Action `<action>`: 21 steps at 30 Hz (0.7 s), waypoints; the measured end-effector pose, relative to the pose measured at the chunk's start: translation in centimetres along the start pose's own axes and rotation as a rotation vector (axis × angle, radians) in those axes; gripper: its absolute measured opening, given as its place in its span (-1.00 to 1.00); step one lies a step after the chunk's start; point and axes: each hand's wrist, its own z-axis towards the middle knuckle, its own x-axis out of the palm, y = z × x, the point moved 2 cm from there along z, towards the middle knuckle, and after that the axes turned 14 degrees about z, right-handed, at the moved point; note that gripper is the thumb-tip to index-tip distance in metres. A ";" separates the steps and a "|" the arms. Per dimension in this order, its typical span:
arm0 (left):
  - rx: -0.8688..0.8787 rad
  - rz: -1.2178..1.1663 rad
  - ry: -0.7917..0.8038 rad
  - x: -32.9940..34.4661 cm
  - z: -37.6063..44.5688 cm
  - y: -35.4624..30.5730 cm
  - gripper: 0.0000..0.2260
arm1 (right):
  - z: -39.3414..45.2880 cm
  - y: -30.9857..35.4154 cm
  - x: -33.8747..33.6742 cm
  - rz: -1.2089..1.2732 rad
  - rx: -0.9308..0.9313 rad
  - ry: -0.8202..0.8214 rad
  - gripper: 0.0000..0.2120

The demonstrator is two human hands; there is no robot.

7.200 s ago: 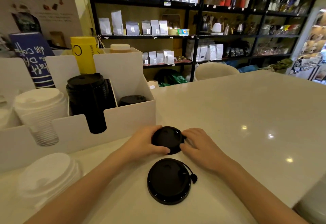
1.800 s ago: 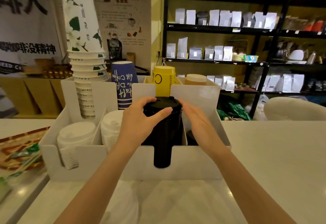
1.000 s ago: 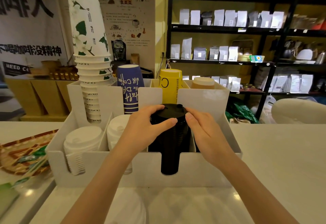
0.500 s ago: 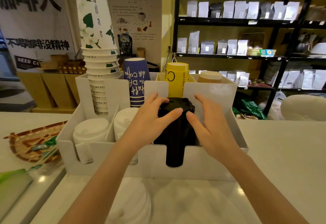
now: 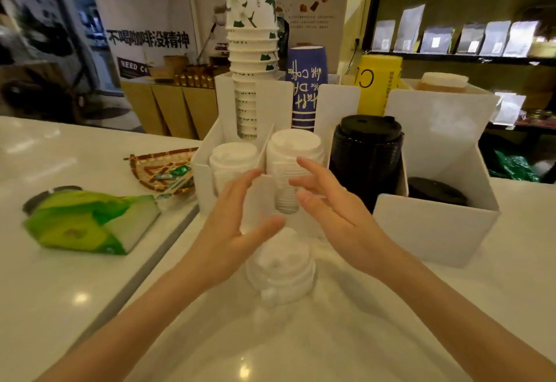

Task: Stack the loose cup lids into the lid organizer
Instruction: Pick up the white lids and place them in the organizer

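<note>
The white lid organizer [image 5: 433,231] stands on the counter ahead of me. It holds a tall stack of black lids [image 5: 368,155], a low black lid pile [image 5: 436,192] in the right slot, and two stacks of white lids [image 5: 293,152] on the left. A loose pile of white lids [image 5: 281,270] lies on the counter in front of it. My left hand [image 5: 231,225] and my right hand [image 5: 334,204] hover just above that loose pile, fingers spread, holding nothing.
Paper cups stand in the organizer's back slots: a tall white-and-green stack [image 5: 252,38], a blue stack [image 5: 305,86] and a yellow stack [image 5: 379,83]. A green packet [image 5: 87,222] and a woven tray [image 5: 165,171] lie to the left across a counter seam.
Both hands have let go of the black lid stack and moved left and down toward the loose white lids. The view has shifted left.
</note>
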 end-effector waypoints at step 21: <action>-0.064 0.152 0.220 2.1 -4.3 2.4 -0.20 | -0.5 -4.2 2.1 -0.219 0.297 0.158 -0.61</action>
